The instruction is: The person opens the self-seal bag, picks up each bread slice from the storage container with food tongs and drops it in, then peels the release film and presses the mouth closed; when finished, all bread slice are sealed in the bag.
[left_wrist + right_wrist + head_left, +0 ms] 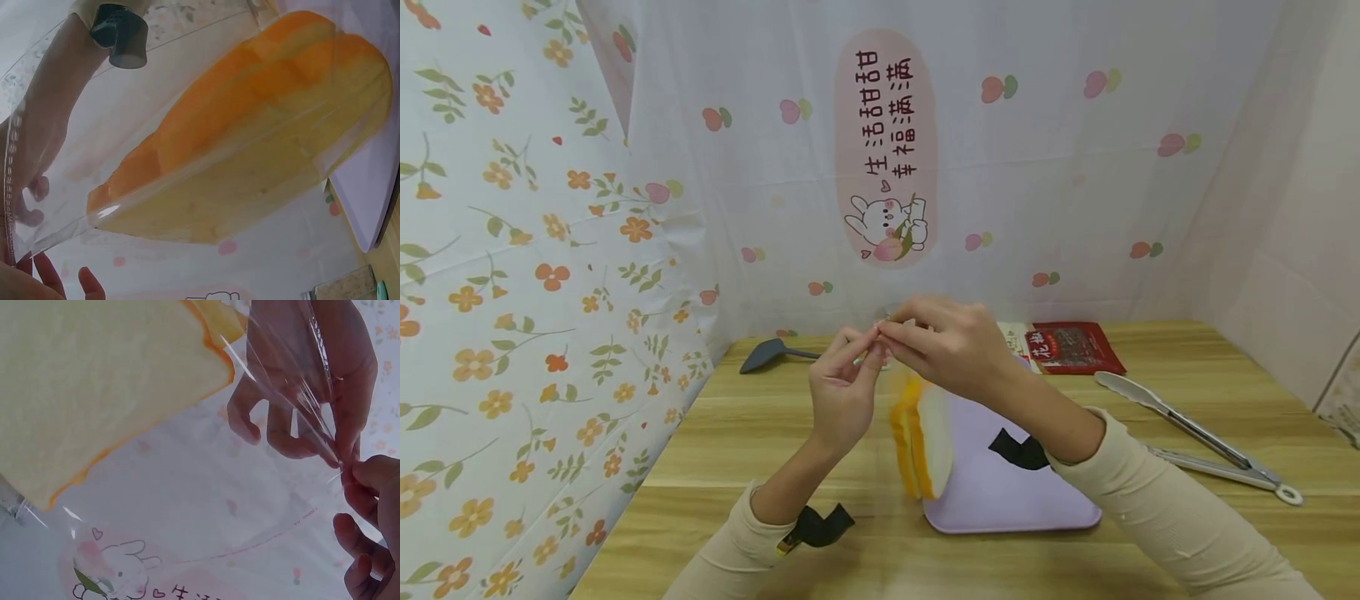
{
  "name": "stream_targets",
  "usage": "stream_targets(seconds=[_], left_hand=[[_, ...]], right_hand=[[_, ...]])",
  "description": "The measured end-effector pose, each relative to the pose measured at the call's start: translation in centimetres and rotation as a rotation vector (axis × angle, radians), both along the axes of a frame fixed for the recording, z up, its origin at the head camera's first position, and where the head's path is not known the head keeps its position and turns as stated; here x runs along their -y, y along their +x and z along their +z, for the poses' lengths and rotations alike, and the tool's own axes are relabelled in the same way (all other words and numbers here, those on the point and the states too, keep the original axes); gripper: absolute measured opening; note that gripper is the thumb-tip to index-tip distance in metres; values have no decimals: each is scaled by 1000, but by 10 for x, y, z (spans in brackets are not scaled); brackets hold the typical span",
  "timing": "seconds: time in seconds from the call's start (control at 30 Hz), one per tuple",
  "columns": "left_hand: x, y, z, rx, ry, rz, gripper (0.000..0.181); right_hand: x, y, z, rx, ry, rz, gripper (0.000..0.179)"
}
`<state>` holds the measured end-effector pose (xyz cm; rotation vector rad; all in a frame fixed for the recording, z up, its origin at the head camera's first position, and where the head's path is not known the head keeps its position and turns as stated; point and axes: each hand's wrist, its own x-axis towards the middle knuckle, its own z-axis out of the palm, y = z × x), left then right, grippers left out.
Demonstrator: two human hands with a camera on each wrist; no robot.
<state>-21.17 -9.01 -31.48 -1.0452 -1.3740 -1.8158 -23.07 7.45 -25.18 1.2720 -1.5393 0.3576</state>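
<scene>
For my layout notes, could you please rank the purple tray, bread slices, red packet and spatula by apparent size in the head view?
1. Purple tray
2. Bread slices
3. Red packet
4. Spatula, partly hidden

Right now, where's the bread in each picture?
Head: the bread is below the middle, slightly right.
Left wrist: slanting across the middle, up to the upper right.
Right wrist: filling the upper left.
Shared landmark: the pink patch, top middle, bottom edge, and lower left, respectively.

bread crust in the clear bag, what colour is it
Orange; the bread crust shows best in the left wrist view.
</scene>
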Motion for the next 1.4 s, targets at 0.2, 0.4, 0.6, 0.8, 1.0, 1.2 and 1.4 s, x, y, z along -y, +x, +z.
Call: stream_targets(seconds=[0.2, 0.4, 0.6, 0.8, 1.0, 1.2, 1.4], left_hand=[[3, 0, 0, -57, -74, 46, 43], [5, 1, 2, -116, -164, 172, 28], [8, 2, 3, -151, -209, 243, 27], [9, 3, 3, -180, -234, 283, 25], [8, 1, 2, -172, -225, 262, 26], [8, -1, 2, -174, -201, 214, 32], [10, -2, 3, -194, -199, 195, 32]], right_hand=[[-2, 4, 3, 7, 32, -22, 15], [0, 9, 5, 11, 32, -29, 13], [4, 13, 5, -4, 5, -36, 13], [7, 11, 2, -22, -36, -39, 5], [10, 7, -2, -34, -78, -36, 2], [9, 6, -4, 119, -84, -3, 9], [7, 6, -3, 244, -56, 56, 9]])
